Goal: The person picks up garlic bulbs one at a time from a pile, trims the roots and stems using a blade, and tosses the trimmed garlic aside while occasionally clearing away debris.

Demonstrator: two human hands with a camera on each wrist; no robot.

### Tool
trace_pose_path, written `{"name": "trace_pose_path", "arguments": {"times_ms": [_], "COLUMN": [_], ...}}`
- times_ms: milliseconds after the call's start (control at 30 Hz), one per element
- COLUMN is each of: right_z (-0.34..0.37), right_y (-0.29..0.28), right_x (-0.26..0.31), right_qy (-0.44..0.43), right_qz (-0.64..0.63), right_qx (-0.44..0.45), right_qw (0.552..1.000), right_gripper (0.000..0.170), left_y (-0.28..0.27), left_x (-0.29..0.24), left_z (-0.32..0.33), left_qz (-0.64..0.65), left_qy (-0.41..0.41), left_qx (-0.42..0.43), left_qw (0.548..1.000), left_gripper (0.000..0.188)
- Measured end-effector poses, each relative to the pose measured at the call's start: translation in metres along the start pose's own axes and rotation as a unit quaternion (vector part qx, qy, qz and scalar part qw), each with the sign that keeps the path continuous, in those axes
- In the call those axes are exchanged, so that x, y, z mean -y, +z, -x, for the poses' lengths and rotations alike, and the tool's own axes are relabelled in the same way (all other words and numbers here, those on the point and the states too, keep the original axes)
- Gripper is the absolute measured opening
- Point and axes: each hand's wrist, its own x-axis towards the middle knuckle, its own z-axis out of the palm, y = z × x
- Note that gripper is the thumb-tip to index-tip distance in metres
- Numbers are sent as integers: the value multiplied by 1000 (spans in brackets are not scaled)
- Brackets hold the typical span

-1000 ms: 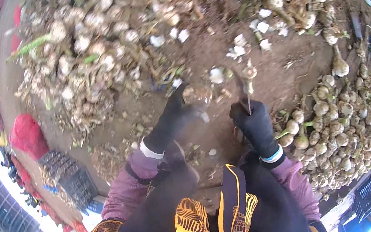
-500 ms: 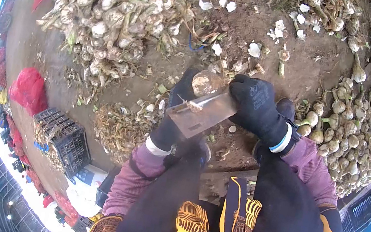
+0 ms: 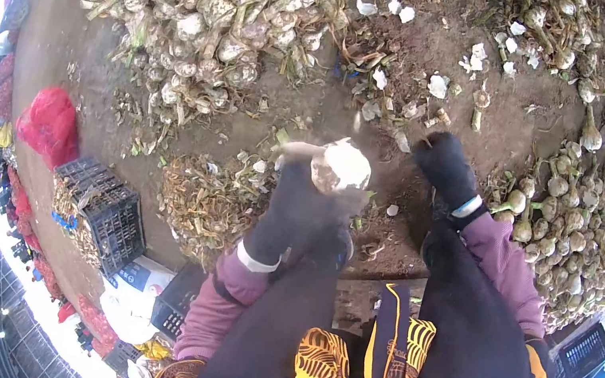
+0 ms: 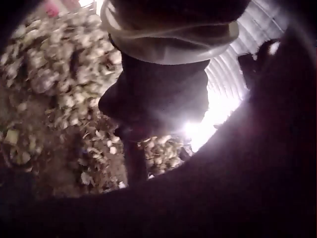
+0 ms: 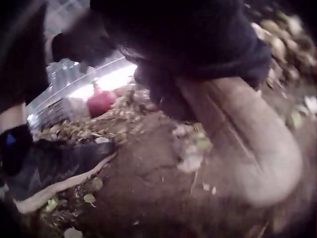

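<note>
Garlic bulb (image 3: pixel 344 169) juts from left grip (image 3: pixel 302 209)

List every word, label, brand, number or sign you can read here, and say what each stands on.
No text can be read with certainty.
Pale marks on the blue panel below the dark crate: too small to read.
Script-like marks on the patterned cloth: too small to read.
Blue mark at the ankle: too blurred to tell whether it is a logo.
</note>
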Motion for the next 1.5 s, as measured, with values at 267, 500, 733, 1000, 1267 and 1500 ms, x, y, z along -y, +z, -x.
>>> {"name": "trace_pose_path", "arguments": {"times_ms": [267,500,733,1000,1267,1500], "right_z": [12,22,6,17,9,4], "right_y": [-36,-21,-32,3,1,-39], "right_x": [49,77,85,28,-21,-174], "right_qy": [35,166,1,256,199,123], "right_qz": [-32,-240,-281,-251,-437,-303], "right_qx": [-64,-55,-76,22,-61,-360], "right_qw": [997,955,957,933,875,874], "right_gripper": [32,23,25,31,35,41], "left_y": [-15,-26,-3,29,40,-38], "left_x": [21,27,30,-49,-41,7], "left_z": [-13,-21,-13,-39,-55,-6], "left_qz": [-51,237,427,80,210,272], "left_qy": [54,-11,-94,25,-8,-137], "left_qx": [-68,-56,-14,104,218,-58], "left_qw": [995,970,899,991,953,951], "left_gripper": [63,46,42,49,64,41]}}
